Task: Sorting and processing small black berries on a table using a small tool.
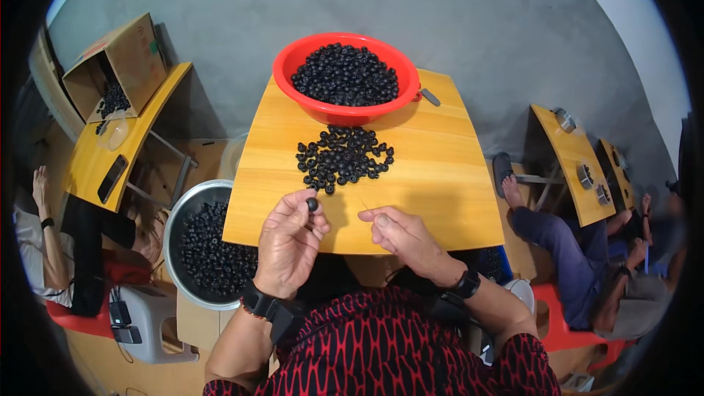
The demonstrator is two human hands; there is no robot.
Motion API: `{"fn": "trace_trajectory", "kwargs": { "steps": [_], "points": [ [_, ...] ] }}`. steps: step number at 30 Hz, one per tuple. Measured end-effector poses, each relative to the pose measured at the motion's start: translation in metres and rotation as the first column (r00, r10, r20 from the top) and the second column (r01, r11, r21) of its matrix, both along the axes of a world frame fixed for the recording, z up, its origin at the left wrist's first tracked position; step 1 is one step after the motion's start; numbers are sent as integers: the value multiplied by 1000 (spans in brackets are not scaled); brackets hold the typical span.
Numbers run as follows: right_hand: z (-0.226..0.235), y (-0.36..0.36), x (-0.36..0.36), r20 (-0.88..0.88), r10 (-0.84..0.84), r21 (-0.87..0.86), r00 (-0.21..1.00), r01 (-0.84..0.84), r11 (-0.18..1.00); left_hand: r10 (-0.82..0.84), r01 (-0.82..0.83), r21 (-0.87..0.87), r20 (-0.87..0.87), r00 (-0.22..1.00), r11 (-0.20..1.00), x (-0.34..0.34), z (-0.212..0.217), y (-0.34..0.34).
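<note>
Above the near edge of the yellow wooden table (pixel 440 169), my left hand (pixel 286 249) pinches a round black bead (pixel 312 204) between thumb and fingertips. To its right, my right hand (pixel 411 240) is closed with thumb against index finger. A thin, needle-like piece (pixel 364 206) sticks up from those fingertips; its exact kind is too fine to make out. The two hands are apart. Just beyond them lies a loose pile of black beads (pixel 341 158). Behind the pile stands a red plastic basin (pixel 290 88) filled with similar beads.
A small grey-handled tool (pixel 430 97) lies beside the red basin. At my lower left stands a metal basin (pixel 171 238) of beads. Co-workers sit at side tables; the left one bears a cardboard box (pixel 136 59) and a phone (pixel 112 179). A grey wall stands behind.
</note>
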State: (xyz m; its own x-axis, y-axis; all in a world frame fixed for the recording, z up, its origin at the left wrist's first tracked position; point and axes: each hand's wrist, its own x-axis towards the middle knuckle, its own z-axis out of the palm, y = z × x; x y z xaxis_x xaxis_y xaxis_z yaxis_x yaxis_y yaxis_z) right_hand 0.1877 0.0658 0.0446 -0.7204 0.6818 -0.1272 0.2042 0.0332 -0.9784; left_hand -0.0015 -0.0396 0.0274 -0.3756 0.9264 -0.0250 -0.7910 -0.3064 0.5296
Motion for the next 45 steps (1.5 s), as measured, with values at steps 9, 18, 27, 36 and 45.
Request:
{"fn": "trace_trajectory", "kwargs": {
  "steps": [9,18,27,36,45],
  "points": [
    [-2,3,-24,-22,52,213,998,-46,976,20,-19,23,-30,999,1000,-4,-20,8],
    [-16,15,-29,-81,131,355,988,-95,930,-38,37,20,57,998,999,-3,-20,17],
    [-8,32,-31,-42,149,508,988,-108,855,-28,34,-63,99,995,997,1,-25,37],
    [-16,44,-26,-28,124,480,992,-95,872,24,-20,-51,84,996,998,7,-36,50],
    [-24,41,-32,-35,130,516,991,-94,852,-11,18,-69,96,995,997,1,-39,47]
  ]
}}
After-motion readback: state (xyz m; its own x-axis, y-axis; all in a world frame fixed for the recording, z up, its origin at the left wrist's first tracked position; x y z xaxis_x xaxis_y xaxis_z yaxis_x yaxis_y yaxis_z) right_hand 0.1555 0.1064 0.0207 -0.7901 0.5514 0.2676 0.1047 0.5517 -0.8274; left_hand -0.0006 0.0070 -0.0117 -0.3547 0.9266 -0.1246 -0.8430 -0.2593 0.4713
